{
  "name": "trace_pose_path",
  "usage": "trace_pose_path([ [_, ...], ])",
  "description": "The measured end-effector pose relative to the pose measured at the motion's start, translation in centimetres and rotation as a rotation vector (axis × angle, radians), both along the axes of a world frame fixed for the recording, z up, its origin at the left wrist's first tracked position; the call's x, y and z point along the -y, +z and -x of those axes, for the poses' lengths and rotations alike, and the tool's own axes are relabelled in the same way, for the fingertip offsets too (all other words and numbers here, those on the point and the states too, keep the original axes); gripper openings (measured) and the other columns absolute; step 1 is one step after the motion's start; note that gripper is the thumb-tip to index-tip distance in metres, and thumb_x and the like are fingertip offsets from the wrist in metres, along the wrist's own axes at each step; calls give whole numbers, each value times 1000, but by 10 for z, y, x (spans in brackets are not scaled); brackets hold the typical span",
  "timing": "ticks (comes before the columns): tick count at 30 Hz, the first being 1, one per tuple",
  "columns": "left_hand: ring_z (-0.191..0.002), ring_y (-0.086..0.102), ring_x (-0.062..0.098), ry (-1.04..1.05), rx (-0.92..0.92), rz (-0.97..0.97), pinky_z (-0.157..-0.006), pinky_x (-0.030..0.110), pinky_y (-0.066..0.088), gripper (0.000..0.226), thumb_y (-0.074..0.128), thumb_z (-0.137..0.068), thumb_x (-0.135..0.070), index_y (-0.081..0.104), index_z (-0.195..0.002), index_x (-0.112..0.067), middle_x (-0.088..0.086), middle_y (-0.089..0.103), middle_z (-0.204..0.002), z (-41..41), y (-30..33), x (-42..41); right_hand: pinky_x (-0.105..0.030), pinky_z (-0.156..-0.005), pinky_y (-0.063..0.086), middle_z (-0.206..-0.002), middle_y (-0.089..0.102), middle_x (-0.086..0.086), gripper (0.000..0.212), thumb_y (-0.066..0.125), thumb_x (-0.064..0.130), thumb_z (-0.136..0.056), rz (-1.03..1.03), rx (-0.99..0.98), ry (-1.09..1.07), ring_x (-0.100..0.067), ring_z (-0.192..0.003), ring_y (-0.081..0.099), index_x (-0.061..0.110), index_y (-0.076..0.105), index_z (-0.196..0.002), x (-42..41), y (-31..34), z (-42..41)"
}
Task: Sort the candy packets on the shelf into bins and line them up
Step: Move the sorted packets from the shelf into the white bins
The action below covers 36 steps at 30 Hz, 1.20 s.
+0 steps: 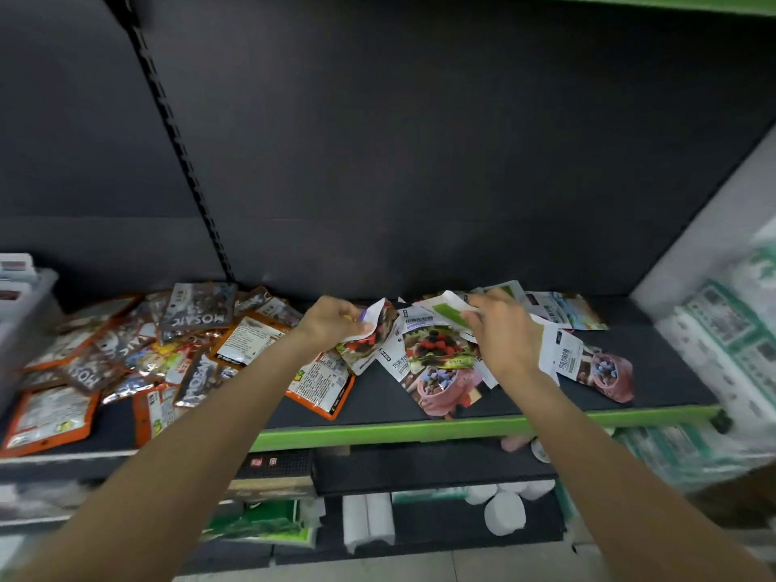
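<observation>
Candy packets lie scattered on a dark shelf [655, 384] with a green front edge. Orange and brown "MOSAIC" packets [197, 312] are heaped on the left. White packets with berry pictures [436, 354] lie in the middle and right. My left hand [331, 323] grips a white berry packet [373, 333] by its top edge, lifting it off the pile. My right hand [504, 329] pinches a white packet with a green patch [449, 312] above the white heap.
A clear plastic bin [25, 312] stands at the far left of the shelf. White and green wrapped packs [730, 338] stack up at the right. Lower shelves hold white rolls [504, 512] and green boxes [260, 522]. A slotted upright [176, 136] runs up the dark back panel.
</observation>
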<state>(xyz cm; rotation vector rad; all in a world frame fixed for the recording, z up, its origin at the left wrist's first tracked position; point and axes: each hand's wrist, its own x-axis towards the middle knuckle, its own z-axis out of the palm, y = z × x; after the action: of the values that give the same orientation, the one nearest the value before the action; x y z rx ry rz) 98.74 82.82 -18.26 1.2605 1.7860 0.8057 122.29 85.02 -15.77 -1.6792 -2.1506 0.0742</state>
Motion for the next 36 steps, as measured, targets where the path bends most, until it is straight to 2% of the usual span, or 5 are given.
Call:
trace_pose_path([
  [7,-80,61,12,171,-17,-211,-78,25,46,9,73,-83,-18,67,-89,-14,-1,66,-78,11,31,61,-37,-63,46,-87,63,-12,19,52,15,-96,48,-277,144,-24,-71,57,4,67,-91,21,7,26],
  [11,-82,64,14,272,-41,-303,-81,29,50,9,73,-82,-17,66,-77,-19,1,69,-81,42,40,103,-35,-62,46,-70,66,-4,15,54,17,-93,85,-393,215,-20,-59,54,16,69,-92,36,18,66],
  [14,-70,59,4,328,-136,-364,-63,9,42,12,72,-83,-20,64,-74,-19,-10,63,-71,77,45,132,-34,-67,47,-77,70,-1,16,55,18,-91,103,-441,290,-20,-70,60,19,71,-94,53,29,108],
  [23,-77,60,11,553,-311,-406,-60,4,37,7,72,-83,-22,68,-85,-17,-2,66,-80,254,46,249,-32,-67,42,-77,68,-1,17,54,21,-92,105,-447,482,-21,-73,59,20,71,-96,123,40,298],
  [36,-74,59,18,592,-445,-381,-58,11,38,13,66,-88,-25,70,-88,-12,0,66,-78,520,55,345,-34,-65,45,-81,70,-4,19,53,20,-92,78,-576,489,-21,-74,62,14,71,-93,213,62,569],
])
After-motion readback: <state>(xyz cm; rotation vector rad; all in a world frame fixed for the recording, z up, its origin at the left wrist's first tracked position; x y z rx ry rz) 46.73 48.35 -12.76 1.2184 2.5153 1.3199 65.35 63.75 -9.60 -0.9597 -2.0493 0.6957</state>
